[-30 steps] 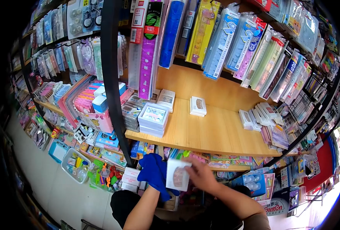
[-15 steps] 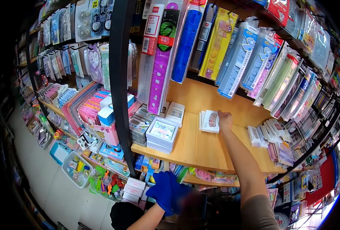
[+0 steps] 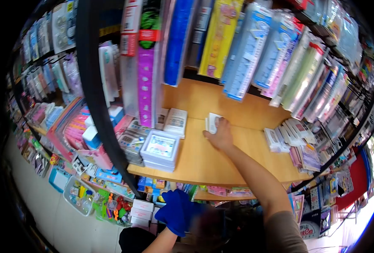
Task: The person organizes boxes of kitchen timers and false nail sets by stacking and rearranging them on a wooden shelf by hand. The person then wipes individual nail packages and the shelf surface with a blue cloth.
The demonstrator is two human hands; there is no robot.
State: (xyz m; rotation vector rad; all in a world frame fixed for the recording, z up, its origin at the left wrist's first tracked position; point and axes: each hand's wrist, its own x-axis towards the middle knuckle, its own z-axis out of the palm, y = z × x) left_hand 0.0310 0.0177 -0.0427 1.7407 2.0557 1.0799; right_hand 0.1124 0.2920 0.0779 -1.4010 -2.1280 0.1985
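My right hand [image 3: 220, 134] is closed around a small stack of flat white boxes [image 3: 212, 122] with a picture on the front, near the back panel of the wooden shelf [image 3: 195, 162]. Its thumb reaches across the front and the fingers cover the right side. Low in front of the shelf, bright blue material [image 3: 176, 213] covers my left hand entirely. Whether it is a glove or a cloth I cannot make out, and the fingers are hidden.
White boxes [image 3: 159, 148] are stacked on the shelf's left beside grey packs [image 3: 133, 141]. More white boxes [image 3: 275, 140] lie at its right. Packaged rulers [image 3: 248, 52] hang above. A black upright post [image 3: 98, 92] stands left. A clear bin [image 3: 79, 196] sits on the floor.
My view has shifted and turned slightly. My right hand has gone from pinching the boxes' right edge to wrapping over them, and they sit further back. The blue-covered hand stays low.
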